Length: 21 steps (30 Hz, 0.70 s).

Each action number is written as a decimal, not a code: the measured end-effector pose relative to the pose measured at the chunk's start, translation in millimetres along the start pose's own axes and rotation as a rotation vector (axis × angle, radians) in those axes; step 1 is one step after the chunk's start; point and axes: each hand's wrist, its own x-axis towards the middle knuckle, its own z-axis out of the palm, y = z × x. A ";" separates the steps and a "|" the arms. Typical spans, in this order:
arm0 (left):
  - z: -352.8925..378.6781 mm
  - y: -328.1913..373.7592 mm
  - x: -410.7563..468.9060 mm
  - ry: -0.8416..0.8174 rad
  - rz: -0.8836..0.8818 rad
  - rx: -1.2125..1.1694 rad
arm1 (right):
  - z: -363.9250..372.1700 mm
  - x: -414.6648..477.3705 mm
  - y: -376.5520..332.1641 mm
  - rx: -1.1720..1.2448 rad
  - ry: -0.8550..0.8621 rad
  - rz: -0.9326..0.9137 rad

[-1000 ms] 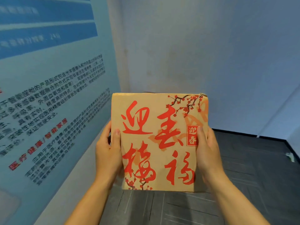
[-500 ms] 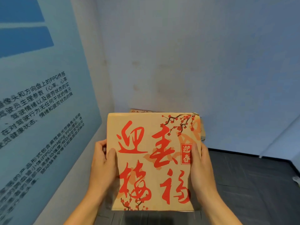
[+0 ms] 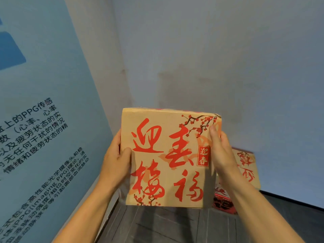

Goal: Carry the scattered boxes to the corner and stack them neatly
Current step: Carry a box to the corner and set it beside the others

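Observation:
I hold a brown cardboard box (image 3: pixel 168 155) with large red Chinese characters and plum blossoms in front of me, near the room corner. My left hand (image 3: pixel 116 158) grips its left edge, thumb on the top face. My right hand (image 3: pixel 220 148) holds its right edge, thumb on the top face near the far corner. Behind it to the right, another brown box with red print (image 3: pixel 247 169) sits on a red box (image 3: pixel 222 202) by the wall. What lies directly under the held box is hidden.
A blue wall panel with printed text (image 3: pixel 43 137) runs along the left. A pale wall (image 3: pixel 210 58) closes the corner ahead. Dark grey plank floor (image 3: pixel 175 225) lies below.
The view has closed in on the corner and tipped down. The boxes stacked at the right have come into sight. My right hand has slid up toward the box's far right corner.

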 end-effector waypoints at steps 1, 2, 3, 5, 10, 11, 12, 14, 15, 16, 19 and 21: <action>5.4 -3.4 23.2 -0.006 0.004 -0.014 | 6.6 25.4 -4.8 -0.004 0.003 -0.007; 10.8 -10.2 47.4 -0.006 0.012 -0.028 | 13.9 50.8 -10.0 -0.016 0.002 0.001; 16.6 -18.4 70.5 -0.008 0.019 -0.037 | 20.9 73.3 -13.1 -0.045 0.005 0.019; 28.5 -37.2 113.4 -0.007 0.028 -0.032 | 33.9 115.3 -17.8 -0.061 0.000 0.033; 62.7 -85.3 192.9 -0.019 -0.014 0.009 | 66.8 203.8 -11.8 -0.041 0.050 0.129; 69.9 -95.9 205.8 -0.024 -0.025 0.018 | 72.9 218.7 -6.8 -0.054 0.084 0.147; 75.0 -104.2 215.0 -0.022 -0.043 0.027 | 78.5 231.5 -1.0 -0.057 0.107 0.161; 88.1 -121.3 236.9 -0.021 -0.083 0.052 | 90.7 263.8 15.2 -0.049 0.130 0.154; 94.9 -131.1 247.1 -0.018 -0.109 0.065 | 96.4 280.1 25.9 -0.062 0.141 0.154; 101.8 -141.6 257.0 -0.018 -0.128 0.074 | 102.0 295.5 37.5 -0.072 0.156 0.160; 121.8 -179.8 277.6 0.011 -0.171 0.092 | 115.5 335.1 79.8 -0.073 0.168 0.168; 135.8 -207.3 284.1 0.038 -0.205 0.092 | 122.0 352.8 109.2 -0.043 0.181 0.179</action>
